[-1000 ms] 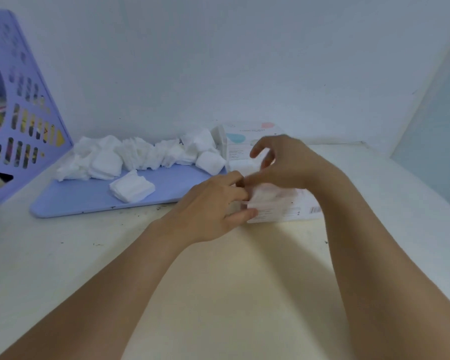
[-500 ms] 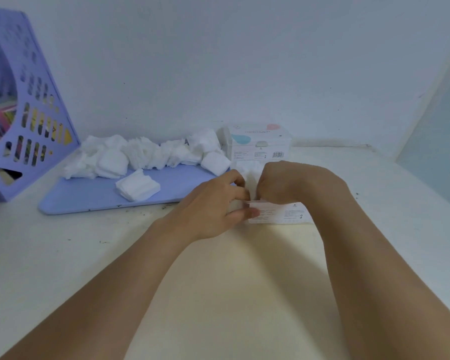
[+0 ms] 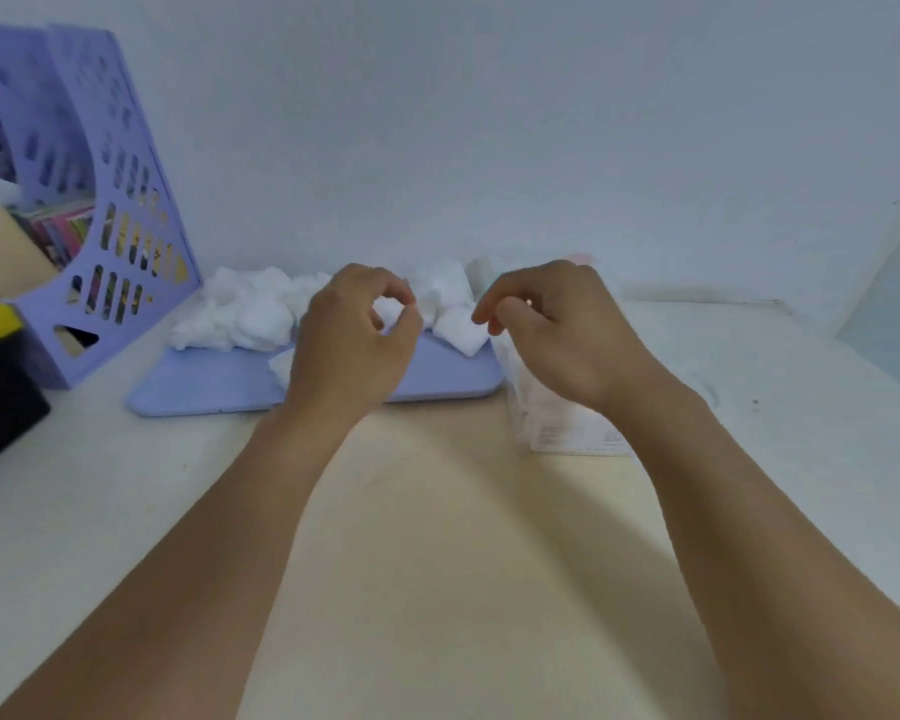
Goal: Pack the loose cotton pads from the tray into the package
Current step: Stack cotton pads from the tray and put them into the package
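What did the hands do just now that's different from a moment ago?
Both hands let go of the package and rose toward the tray. The left hand now hovers over the cotton pads, fingers curled and empty; the right hand hangs above the package. Pads, tray and file rack stayed put.

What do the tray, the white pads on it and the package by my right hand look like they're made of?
Tray: likely plastic, with a smooth matte lilac surface and rounded edges. Cotton pads: soft fibrous cotton, fluffy white and rumpled. Package: seemingly thin translucent plastic film, creased, with small print; the blur leaves it open.
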Motion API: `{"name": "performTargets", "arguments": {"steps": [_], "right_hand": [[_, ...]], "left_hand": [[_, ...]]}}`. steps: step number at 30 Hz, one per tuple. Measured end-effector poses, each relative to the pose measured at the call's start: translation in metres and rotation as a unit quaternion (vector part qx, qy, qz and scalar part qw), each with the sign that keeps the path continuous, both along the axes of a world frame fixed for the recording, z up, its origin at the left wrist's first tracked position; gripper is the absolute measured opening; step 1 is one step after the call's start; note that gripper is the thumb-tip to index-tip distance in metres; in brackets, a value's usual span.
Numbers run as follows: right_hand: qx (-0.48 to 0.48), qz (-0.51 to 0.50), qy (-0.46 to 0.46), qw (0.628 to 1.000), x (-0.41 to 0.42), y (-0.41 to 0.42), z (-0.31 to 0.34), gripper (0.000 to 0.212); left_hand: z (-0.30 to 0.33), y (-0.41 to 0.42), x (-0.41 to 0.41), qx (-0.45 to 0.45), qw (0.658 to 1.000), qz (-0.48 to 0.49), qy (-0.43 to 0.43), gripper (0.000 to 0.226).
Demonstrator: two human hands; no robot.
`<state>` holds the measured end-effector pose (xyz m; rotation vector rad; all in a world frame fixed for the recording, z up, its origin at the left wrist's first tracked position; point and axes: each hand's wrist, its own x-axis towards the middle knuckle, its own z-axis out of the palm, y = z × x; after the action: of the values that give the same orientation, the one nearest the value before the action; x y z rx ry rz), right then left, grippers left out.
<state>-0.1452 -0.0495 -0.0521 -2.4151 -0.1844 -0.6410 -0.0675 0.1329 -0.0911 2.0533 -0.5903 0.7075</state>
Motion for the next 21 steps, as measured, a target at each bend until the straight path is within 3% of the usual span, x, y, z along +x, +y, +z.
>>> {"name": "performTargets", "arguments": {"steps": [1,3,6,10,14,17,19,21], "right_hand": [[0.007,0.034,-0.023,0.999,-0.001,0.011,-0.006,0.023],[-0.041,0.09,-0.026,0.995,0.004,0.036,-0.025,0.021],[-0.113,0.103,-0.003,0.988,0.012,0.047,-0.049,0.028],[-0.106,0.122,-0.009,0.987,0.017,0.048,-0.055,0.026],[-0.073,0.12,-0.021,0.99,0.016,0.042,-0.049,0.02],[-0.013,0.099,-0.031,0.995,0.016,0.038,-0.045,0.018],[0.078,0.065,-0.029,0.994,0.016,0.033,-0.04,0.016],[0.165,0.051,0.019,0.985,0.017,0.027,-0.033,0.023]], "left_hand": [[0.001,0.011,0.01,0.051,0.994,0.098,0.021,0.015],[-0.004,0.042,0.025,0.194,0.943,0.222,0.152,0.033],[-0.017,0.064,0.034,0.287,0.885,0.211,0.299,0.042],[-0.024,0.068,0.043,0.302,0.897,0.174,0.272,0.047],[-0.025,0.067,0.05,0.211,0.916,0.124,0.317,0.03],[-0.023,0.057,0.044,0.037,0.935,0.024,0.351,0.013],[-0.016,0.044,0.035,-0.118,0.922,-0.075,0.361,0.01],[-0.007,0.027,0.02,-0.23,0.884,-0.189,0.362,0.019]]}}
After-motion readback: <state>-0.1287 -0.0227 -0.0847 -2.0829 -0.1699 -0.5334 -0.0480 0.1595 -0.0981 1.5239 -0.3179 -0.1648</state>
